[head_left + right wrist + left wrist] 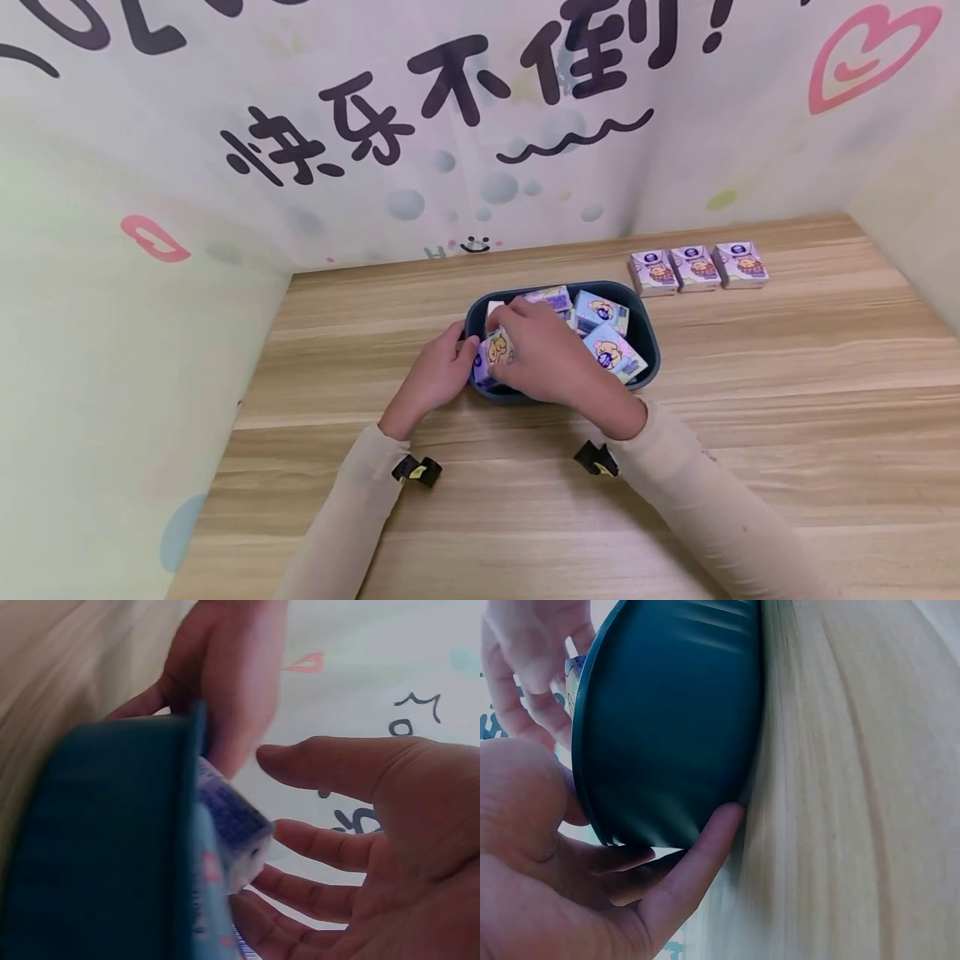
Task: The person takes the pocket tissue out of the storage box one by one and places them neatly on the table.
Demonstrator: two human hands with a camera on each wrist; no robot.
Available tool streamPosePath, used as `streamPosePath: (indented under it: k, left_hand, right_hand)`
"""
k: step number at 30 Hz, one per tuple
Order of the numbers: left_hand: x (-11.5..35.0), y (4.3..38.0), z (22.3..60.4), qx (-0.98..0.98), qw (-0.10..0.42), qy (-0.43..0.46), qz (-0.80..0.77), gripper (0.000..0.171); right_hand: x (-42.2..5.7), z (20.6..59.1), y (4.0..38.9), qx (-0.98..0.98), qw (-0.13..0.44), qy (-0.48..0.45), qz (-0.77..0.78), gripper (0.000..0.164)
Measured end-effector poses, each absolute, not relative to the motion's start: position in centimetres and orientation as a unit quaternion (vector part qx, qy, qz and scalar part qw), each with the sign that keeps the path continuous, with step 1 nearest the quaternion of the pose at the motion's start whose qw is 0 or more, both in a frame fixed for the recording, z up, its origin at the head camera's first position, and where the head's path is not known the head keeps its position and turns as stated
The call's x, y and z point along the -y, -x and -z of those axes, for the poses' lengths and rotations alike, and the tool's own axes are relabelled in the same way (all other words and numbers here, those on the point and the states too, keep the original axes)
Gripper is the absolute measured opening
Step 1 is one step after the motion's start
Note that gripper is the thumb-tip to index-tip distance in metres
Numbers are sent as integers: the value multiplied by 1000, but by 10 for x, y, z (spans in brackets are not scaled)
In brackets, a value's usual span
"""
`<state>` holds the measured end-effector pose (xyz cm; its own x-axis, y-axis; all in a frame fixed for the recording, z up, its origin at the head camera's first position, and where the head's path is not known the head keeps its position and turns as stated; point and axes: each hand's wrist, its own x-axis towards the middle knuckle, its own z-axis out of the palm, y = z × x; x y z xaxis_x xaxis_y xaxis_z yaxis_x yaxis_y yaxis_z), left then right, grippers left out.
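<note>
A dark blue-green plastic bin [651,354] on the table holds several small printed packs that look like pocket tissues, among them a blue pack [611,352]. My left hand [441,371] grips the bin's left end, its thumb at the rim and the fingers along the outer wall [667,735]. My right hand [543,354] reaches over the bin's left part, near a purple pack [487,360] with a cartoon puppy. In the right wrist view, that hand's thumb stands apart from the pack [238,817], while the fingertips are right at its edge.
Three pink-purple packs [696,268] stand in a row on the wooden table [825,375], behind and right of the bin. A white printed sheet [450,167] hangs behind the table. Pale walls flank both sides.
</note>
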<state>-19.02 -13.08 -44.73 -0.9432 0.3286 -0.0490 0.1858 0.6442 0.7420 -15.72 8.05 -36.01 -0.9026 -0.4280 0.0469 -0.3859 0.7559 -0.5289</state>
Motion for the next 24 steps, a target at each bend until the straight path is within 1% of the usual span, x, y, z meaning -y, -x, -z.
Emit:
streamPosePath:
  k: [3, 6, 9, 11, 15, 16, 18, 20, 21, 23, 24]
  left_hand:
    - [126, 184, 433, -899, 100, -131, -406, 54]
    - [125, 183, 431, -900, 102, -127, -404, 54]
    - [126, 184, 434, -901, 103, -130, -402, 56]
    - [131, 190, 447, -903, 94, -141, -394, 58]
    - [132, 190, 446, -901, 93, -140, -401, 55]
    - [134, 192, 450, -901, 87, -147, -398, 56]
    - [130, 186, 438, -898, 93, -139, -406, 55]
    - [129, 185, 436, -899, 94, -138, -406, 55]
    - [131, 187, 441, -900, 89, -144, -402, 56]
    - [129, 186, 437, -900, 93, -137, -403, 56]
    - [130, 189, 444, -903, 90, -139, -397, 56]
  right_hand:
    - [-78, 365, 159, -942, 44, 219, 249, 46]
    - [-77, 368, 161, -946, 44, 219, 237, 46]
    - [-78, 369, 162, -946, 43, 221, 234, 44]
    - [-79, 370, 163, -945, 43, 222, 235, 45]
    - [-82, 370, 163, -941, 38, 235, 240, 44]
    - [-83, 370, 163, -940, 35, 241, 241, 43]
    - [-85, 369, 163, -937, 31, 250, 244, 37]
    - [-86, 368, 164, -934, 31, 254, 250, 31]
    - [-87, 367, 164, -933, 33, 253, 255, 28]
    - [-89, 365, 164, -931, 42, 246, 267, 22]
    - [-91, 363, 165, -930, 47, 241, 273, 21]
